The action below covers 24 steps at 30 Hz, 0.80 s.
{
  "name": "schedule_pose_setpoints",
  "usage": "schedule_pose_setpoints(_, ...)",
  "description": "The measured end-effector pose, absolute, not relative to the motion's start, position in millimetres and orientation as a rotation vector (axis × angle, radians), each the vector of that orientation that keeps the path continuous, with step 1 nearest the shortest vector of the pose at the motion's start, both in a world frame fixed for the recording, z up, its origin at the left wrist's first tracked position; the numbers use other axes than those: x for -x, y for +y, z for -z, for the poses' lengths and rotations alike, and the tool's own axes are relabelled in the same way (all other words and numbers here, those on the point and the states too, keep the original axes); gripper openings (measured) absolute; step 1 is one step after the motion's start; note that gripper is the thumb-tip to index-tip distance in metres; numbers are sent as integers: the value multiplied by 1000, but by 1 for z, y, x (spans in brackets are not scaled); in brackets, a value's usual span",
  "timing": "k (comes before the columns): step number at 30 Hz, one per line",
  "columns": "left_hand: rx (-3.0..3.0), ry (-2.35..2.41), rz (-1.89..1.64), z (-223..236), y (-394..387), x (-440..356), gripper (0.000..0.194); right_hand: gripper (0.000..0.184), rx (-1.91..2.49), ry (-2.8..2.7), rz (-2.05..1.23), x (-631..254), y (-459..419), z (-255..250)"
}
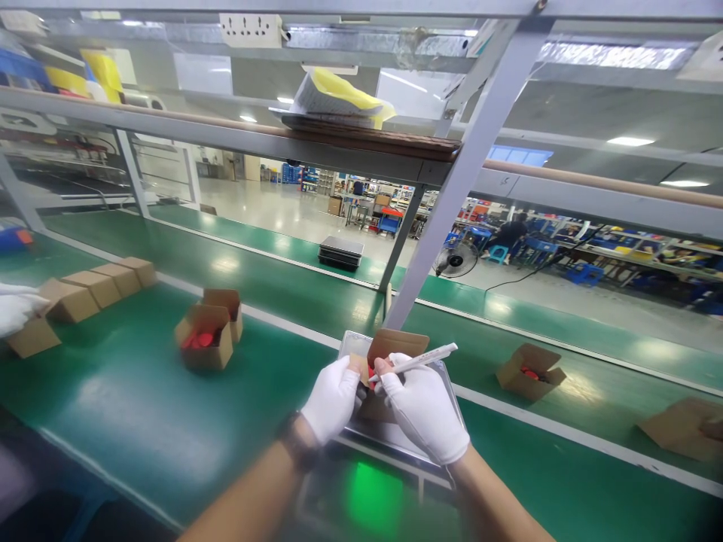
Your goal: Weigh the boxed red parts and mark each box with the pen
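Observation:
An open brown cardboard box (398,343) with something red inside stands on the metal plate of a scale (446,382). In front of the plate, the scale's display glows green, too blurred to read. My left hand (332,400), in a white glove with bare fingertips, pinches a side flap of this box. A slim white pen (426,358) is gripped in my gloved right hand (425,410), its tip pointing down-left at the flap and the red contents. The hands hide most of the box's front.
On the green conveyor belt (271,406), two open boxes (218,350) stand left, with several closed boxes (105,290) beyond and another person's gloved hand (19,309). Another open box (531,373) sits right. A slanted metal post (452,196) rises behind the scale.

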<state>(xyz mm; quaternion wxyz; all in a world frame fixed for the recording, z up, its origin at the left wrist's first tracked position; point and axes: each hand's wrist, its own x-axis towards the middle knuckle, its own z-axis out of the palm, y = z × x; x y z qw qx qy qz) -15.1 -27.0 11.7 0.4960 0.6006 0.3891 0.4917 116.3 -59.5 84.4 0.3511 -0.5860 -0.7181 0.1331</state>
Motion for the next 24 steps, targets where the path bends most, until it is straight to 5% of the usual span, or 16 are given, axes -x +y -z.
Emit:
schedule_pose_setpoints(11,-1452,964,-1219,-10,-26,13,40,35,1515,-1840,-290,-115,-60,-82)
schedule_pose_setpoints(17,-1410,944,-1164,-8,-25,16,41,33,1242,-1477,-705,-141,-62,-68)
schedule_pose_setpoints(24,-1258,772,-1225,-8,-17,11,40,37,1320,-1212,-635,-199,-49,-35)
